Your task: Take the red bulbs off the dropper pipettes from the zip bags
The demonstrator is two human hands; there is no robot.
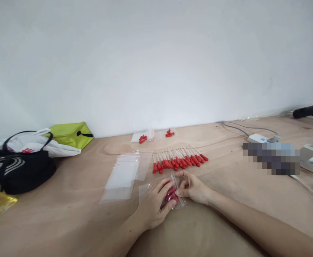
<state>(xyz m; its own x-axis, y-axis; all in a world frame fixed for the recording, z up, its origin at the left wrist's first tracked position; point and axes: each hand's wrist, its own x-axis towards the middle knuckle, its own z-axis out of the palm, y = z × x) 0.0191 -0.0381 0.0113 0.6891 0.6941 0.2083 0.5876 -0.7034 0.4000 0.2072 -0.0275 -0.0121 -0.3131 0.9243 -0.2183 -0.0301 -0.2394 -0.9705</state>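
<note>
Both hands meet on a small clear zip bag (174, 194) with red-tipped pieces inside, lying on the wooden table (226, 185). My left hand (153, 205) lies over the bag's left side, fingers curled on it. My right hand (192, 187) pinches the bag's right edge with thumb and fingers. Just beyond them lies a row of several thin sticks with red rubber tips (179, 160). A stack of empty clear bags (124, 175) lies to the left of the hands.
Two filled small bags with red pieces (143, 137) (169, 133) lie by the wall. A black bag (22, 167), a white bag (57, 148) and a lime-green pouch (71, 134) sit at left. Cables and white power adapters (260, 138) lie at right.
</note>
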